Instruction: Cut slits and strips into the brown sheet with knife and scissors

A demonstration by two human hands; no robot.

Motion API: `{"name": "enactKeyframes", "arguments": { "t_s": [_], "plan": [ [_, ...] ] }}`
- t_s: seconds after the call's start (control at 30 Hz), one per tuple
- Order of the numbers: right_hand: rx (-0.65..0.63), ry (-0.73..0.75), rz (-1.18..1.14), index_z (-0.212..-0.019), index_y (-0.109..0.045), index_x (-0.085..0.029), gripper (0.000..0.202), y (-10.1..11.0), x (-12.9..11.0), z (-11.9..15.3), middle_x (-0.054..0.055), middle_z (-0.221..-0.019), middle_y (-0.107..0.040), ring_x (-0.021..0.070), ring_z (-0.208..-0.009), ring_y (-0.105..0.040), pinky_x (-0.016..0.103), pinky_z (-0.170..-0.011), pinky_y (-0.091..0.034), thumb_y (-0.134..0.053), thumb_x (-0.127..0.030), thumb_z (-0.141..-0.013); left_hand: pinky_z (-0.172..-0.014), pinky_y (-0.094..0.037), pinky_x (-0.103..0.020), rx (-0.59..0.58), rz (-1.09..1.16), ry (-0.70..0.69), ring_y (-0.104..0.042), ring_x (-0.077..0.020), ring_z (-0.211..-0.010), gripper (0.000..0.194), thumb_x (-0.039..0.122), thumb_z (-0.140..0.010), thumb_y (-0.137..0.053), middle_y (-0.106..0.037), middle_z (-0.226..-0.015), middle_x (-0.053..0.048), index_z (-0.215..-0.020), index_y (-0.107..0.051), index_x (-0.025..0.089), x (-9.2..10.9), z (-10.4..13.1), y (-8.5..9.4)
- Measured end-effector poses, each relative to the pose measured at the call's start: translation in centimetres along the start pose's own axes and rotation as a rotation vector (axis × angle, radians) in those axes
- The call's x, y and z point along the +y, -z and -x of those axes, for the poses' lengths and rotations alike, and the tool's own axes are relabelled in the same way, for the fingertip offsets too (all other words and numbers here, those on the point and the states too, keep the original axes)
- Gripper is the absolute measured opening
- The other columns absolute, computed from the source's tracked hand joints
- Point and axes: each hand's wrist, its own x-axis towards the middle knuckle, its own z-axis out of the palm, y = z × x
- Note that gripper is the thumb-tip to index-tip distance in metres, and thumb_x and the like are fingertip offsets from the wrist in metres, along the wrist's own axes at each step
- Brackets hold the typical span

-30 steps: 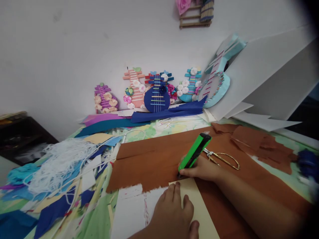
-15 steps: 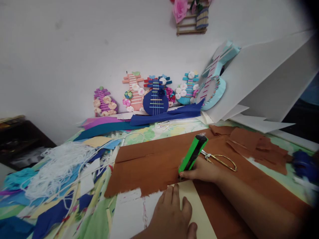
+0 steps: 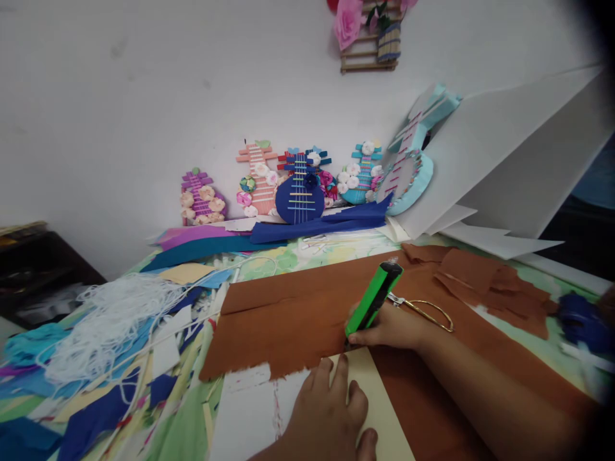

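Observation:
My right hand [image 3: 390,330] grips a thick green-and-black marker [image 3: 375,296] low down, like a pen. The marker leans to the right, its lower end at the top edge of a cream card [image 3: 364,372]; its very tip is hard to see. Under that end lies a brown cloth-like sheet [image 3: 283,320]. My left hand [image 3: 328,410] rests flat, fingers apart, across the cream card and a white sheet [image 3: 247,410] with reddish marks. Just behind my right hand lie gold-handled scissors [image 3: 435,312], partly hidden by it.
White cord [image 3: 118,320] and coloured scraps [image 3: 100,410] crowd the left side. Several decorated lute-shaped crafts [image 3: 300,195] lean against the wall. White boards [image 3: 504,147] stand at the right, near crumpled brown pieces [image 3: 494,282] and a dark blue object [image 3: 581,320].
The view has shifted slightly. Both hands keep nearly the same places, with the marker at the card's top edge and my left hand on the card.

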Motion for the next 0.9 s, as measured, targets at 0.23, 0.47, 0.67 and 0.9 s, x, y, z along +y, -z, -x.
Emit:
{"name": "enactKeyframes", "arguments": {
  "t_s": [0.23, 0.47, 0.67, 0.9],
  "plan": [
    [-0.031, -0.042, 0.014, -0.071, -0.058, -0.017, 0.016, -0.2, -0.3, 0.0, 0.0, -0.07, -0.061, 0.014, -0.066, -0.056, 0.023, -0.06, -0.044, -0.061, -0.031, -0.065, -0.081, -0.034, -0.049, -0.005, 0.022, 0.017, -0.04, -0.0379, -0.106, 0.049, 0.049, -0.075, -0.046, -0.04, -0.123, -0.02, -0.108, -0.054, 0.013, 0.1, 0.2, -0.1],
    [-0.028, -0.026, -0.006, -0.072, -0.058, -0.016, 0.018, 0.2, -0.5, 0.1, 0.0, -0.072, -0.06, 0.015, -0.071, -0.056, 0.025, -0.065, -0.044, -0.061, -0.032, -0.065, -0.082, -0.033, -0.051, -0.045, 0.032, 0.042, -0.037, -0.0399, -0.108, 0.051, 0.049, -0.075, -0.045, -0.039, -0.124, -0.02, -0.111, -0.053, 0.013, 0.1, 0.3, -0.2],
    [-0.006, -0.045, 0.058, -0.073, -0.059, -0.016, 0.015, 0.7, -1.2, 0.4, 0.0, -0.073, -0.063, 0.0151, -0.07, -0.058, 0.025, -0.064, -0.045, -0.06, -0.028, -0.065, -0.081, -0.034, -0.052, -0.077, 0.038, 0.064, -0.037, -0.0394, -0.108, 0.052, 0.05, -0.074, -0.046, -0.038, -0.125, -0.019, -0.111, -0.053, 0.014, 0.3, 0.0, 0.0],
    [-0.011, -0.059, 0.076, -0.074, -0.06, -0.016, 0.017, 0.5, -1.0, 0.2, 0.002, -0.076, -0.064, 0.016, -0.073, -0.059, 0.025, -0.065, -0.045, -0.06, -0.029, -0.064, -0.083, -0.032, -0.053, -0.166, 0.041, 0.071, -0.035, -0.041, -0.11, 0.053, 0.049, -0.075, -0.045, -0.035, -0.127, -0.021, -0.114, -0.051, 0.012, 0.4, -0.2, 0.8]
  ]
}}
